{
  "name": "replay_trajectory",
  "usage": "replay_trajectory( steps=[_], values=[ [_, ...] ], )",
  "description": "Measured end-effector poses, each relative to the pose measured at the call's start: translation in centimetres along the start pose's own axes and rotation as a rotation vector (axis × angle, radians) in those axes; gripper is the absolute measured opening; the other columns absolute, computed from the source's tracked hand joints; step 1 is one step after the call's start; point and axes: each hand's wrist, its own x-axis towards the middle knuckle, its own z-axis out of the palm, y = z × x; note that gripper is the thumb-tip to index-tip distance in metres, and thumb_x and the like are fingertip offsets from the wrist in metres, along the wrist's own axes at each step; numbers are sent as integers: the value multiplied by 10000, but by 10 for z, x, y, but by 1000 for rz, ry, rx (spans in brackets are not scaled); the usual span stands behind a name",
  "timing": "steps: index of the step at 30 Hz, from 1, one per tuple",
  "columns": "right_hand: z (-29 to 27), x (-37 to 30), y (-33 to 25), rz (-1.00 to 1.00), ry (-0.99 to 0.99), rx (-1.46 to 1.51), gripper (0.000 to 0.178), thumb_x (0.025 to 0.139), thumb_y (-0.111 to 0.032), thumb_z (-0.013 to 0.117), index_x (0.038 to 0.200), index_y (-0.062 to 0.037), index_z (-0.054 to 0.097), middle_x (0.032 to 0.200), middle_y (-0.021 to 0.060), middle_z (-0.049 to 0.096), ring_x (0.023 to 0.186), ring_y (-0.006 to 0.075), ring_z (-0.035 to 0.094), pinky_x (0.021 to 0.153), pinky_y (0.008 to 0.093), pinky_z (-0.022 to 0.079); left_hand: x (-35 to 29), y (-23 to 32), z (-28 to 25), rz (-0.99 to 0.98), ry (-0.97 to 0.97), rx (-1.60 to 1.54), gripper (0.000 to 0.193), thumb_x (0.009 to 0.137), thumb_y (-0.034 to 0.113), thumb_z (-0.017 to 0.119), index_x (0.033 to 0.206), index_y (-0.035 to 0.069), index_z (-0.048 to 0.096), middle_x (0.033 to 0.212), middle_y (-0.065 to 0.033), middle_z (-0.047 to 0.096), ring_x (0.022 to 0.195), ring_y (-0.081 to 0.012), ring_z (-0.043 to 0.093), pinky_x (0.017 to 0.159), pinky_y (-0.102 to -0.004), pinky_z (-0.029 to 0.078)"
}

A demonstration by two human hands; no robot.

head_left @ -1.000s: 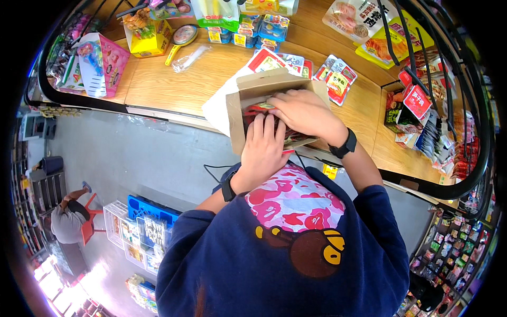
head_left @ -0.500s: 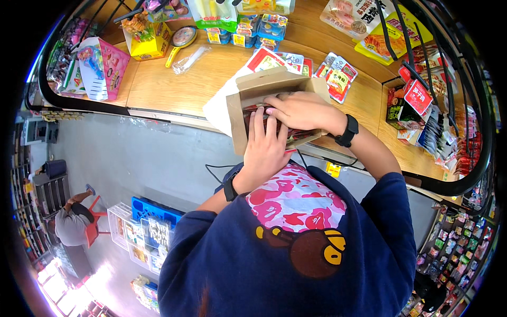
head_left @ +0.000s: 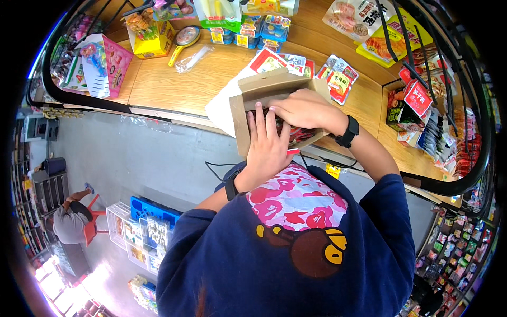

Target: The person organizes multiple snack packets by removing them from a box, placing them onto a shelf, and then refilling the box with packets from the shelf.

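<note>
An open brown cardboard box [head_left: 238,124] rests tilted at the counter's front edge, its flaps folded outward. Shiny dark-red packets [head_left: 300,134] lie inside it, largely covered by my hands. Reaching over the near side, my left hand [head_left: 266,142] has its fingers stretched apart into the box, on the packets. My right hand [head_left: 303,108] comes in from the right and lies across the packets, fingers pointing left; its fingertips are partly hidden beside my left fingers. I wear a black band on each wrist.
The wooden counter [head_left: 158,79] holds red-and-white snack packets [head_left: 338,82], a yellow-handled round brush or mirror [head_left: 185,39], a clear wrapper [head_left: 194,59] and a pink display box [head_left: 112,66]. A black rail [head_left: 449,185] curves around it. Far left, a person [head_left: 71,227] sits on a red chair.
Both hands stay inside the box and shift slightly. More of the packets shows between my left fingers and the box's right side. The whole view has moved a little.
</note>
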Motion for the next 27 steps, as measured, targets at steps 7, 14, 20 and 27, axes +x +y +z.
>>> replay_trajectory(
  steps=[7,14,20,27],
  values=[
    [6,-3,-3,29,51,42,378,1006,-362,349,1236,-146,558,911,211,698,839,422,658,769,532,506,1,0,2,-11,-57,-6,777,664,348,808,1325,47,533,1365,-312,360,1243,-479,371,1034,-591,336],
    [-4,-5,-10,63,-26,-24,553,1010,-409,358,1496,-146,398,930,202,707,857,411,663,764,504,511,4,1,2,-56,-96,37,726,690,395,796,1281,47,557,1304,-302,421,1169,-442,412,1007,-565,355],
    [9,-5,-5,72,74,-35,509,990,-371,439,1456,-168,463,1131,175,684,940,365,662,827,470,518,4,1,4,-44,-85,47,731,692,400,793,1273,25,556,1284,-284,449,1172,-419,424,1012,-563,353],
    [3,-24,-3,-250,675,-130,340,882,-216,582,1184,-79,656,886,121,693,875,319,656,766,447,527,-1,1,5,-84,-89,21,755,690,408,796,1292,24,549,1274,-277,465,1194,-416,427,1039,-565,349]
  ],
)
